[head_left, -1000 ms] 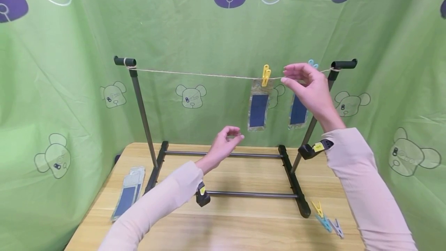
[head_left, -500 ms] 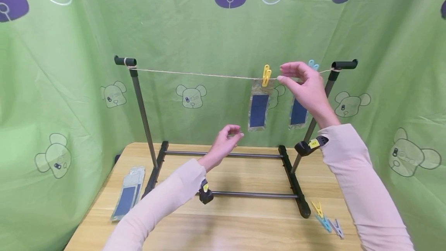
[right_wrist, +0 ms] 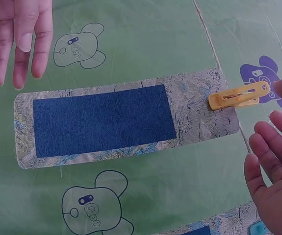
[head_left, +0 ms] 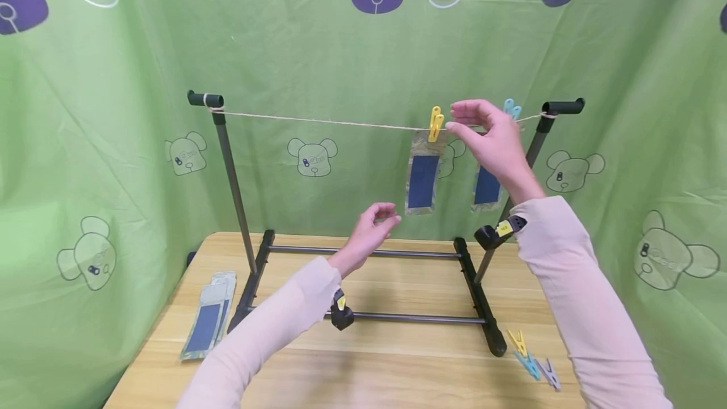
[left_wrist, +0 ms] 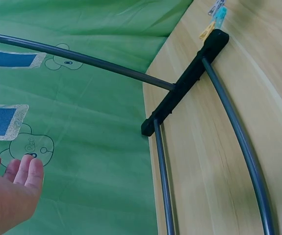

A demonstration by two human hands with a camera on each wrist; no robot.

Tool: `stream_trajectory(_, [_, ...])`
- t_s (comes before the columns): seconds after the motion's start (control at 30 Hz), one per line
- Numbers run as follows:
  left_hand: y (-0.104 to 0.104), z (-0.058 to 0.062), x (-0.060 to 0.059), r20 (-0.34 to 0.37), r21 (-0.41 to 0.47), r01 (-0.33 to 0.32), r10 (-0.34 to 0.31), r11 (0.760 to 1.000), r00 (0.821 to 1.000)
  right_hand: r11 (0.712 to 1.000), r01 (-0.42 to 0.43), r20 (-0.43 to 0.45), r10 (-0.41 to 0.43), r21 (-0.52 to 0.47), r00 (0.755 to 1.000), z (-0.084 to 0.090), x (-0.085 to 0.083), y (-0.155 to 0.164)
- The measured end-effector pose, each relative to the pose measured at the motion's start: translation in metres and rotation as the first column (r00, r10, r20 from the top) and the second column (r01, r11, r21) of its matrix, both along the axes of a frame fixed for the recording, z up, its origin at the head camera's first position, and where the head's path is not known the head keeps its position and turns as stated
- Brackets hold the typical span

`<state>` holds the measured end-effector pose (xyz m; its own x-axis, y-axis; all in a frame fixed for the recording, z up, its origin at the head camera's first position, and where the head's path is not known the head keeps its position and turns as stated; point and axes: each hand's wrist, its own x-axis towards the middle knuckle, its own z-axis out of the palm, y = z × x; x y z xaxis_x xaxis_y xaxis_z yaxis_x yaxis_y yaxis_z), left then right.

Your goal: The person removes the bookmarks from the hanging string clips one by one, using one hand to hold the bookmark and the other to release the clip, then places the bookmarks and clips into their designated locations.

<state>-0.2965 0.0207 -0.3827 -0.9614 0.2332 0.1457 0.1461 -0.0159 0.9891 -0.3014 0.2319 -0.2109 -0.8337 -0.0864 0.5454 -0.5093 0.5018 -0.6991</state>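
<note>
Right hand (head_left: 490, 137), fingers loose and holding nothing, just beside yellow peg (head_left: 435, 124) pinning cloth strip (head_left: 422, 177) to string (head_left: 318, 121); left hand (head_left: 370, 227) relaxed, empty; spare pegs (head_left: 531, 360) on table (head_left: 397, 365).

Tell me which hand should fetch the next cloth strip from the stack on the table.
Left, probably. The left hand hangs low and holds nothing, on the same side as the stacked strips. The right hand is up at the string beside the yellow peg.
</note>
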Motion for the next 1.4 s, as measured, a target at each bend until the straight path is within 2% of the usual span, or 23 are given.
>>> stream_trajectory(0.4, [0.005,0.0,-0.003,0.02,0.018,-0.003,0.003,1.0,1.0,1.0,-0.007,0.008,0.007,0.02,1.0,0.0,-0.004,-0.002])
stream_trajectory(1.07, [0.014,0.002,-0.009,0.048,0.105,0.002,-0.007,0.994,0.999,0.999,-0.028,0.035,0.027,0.035,0.999,0.001,-0.008,-0.009])
stream_trajectory(1.4, [0.02,0.003,-0.007,0.029,0.115,-0.033,0.03,0.993,0.999,0.999,-0.029,0.018,0.028,0.042,0.999,0.0,-0.01,-0.014])
